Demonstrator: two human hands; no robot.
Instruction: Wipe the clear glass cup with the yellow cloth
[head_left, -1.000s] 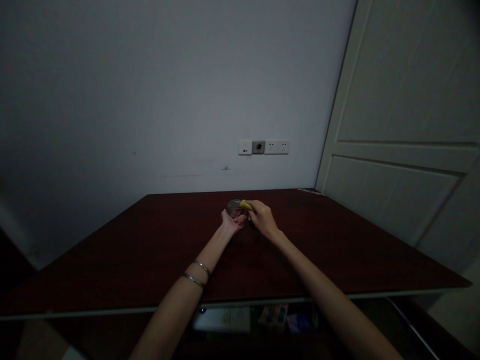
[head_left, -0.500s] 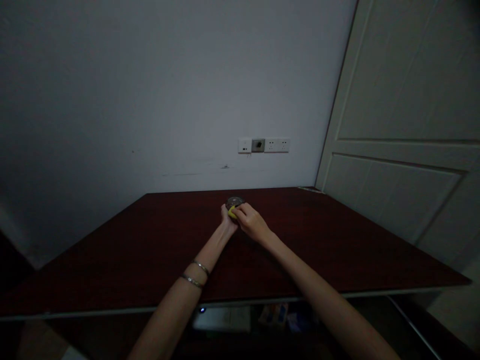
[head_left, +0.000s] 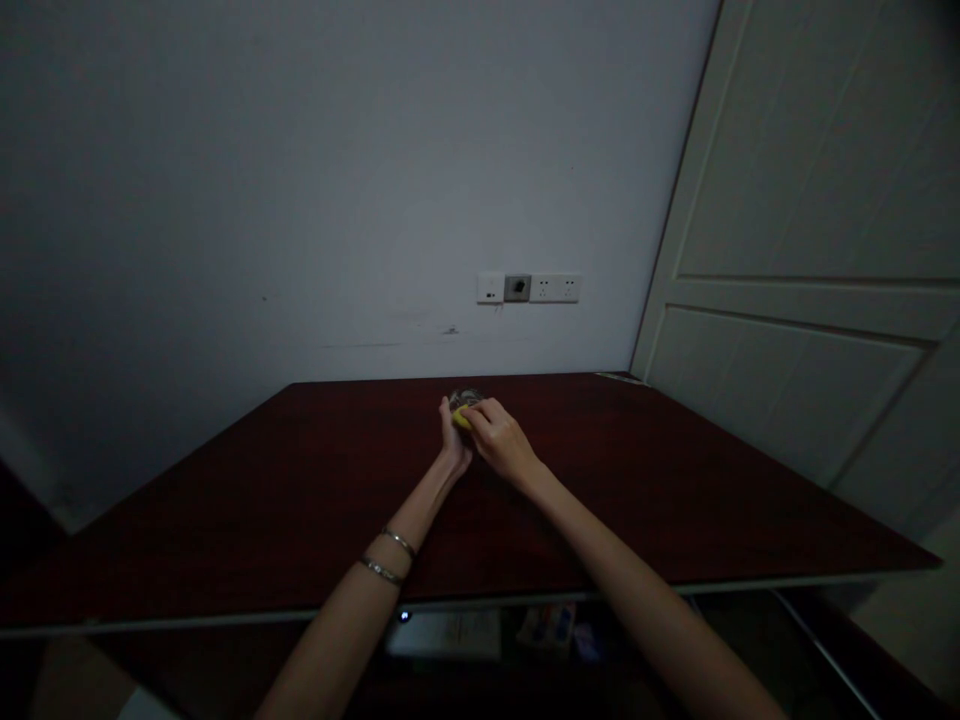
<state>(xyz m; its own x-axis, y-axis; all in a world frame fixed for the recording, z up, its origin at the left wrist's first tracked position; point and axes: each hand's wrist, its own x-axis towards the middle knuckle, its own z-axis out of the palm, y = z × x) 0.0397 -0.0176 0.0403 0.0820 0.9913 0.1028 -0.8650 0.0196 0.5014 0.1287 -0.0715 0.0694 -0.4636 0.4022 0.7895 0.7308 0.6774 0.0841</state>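
Over the dark red table, my left hand [head_left: 453, 438] is closed around the side of a small, round, see-through dish [head_left: 466, 396], which looks like glass. Its underside and far side are hard to make out in the dim light. My right hand [head_left: 502, 440] pinches a small yellow pad [head_left: 461, 417], perhaps a sponge, between thumb and fingers. The pad rests against the near part of the dish. Two silver bangles [head_left: 390, 557] circle my left forearm.
The dark red table [head_left: 322, 480] reaches back to a pale wall with a row of sockets [head_left: 555, 288]. A white panelled door [head_left: 795, 360] stands on the right. Below the front edge lie a white box [head_left: 450, 635] and dim small items.
Both hands, with the dish and the yellow pad, have shifted slightly up and to the left. The dish appears tilted differently. Both grips stay the same.
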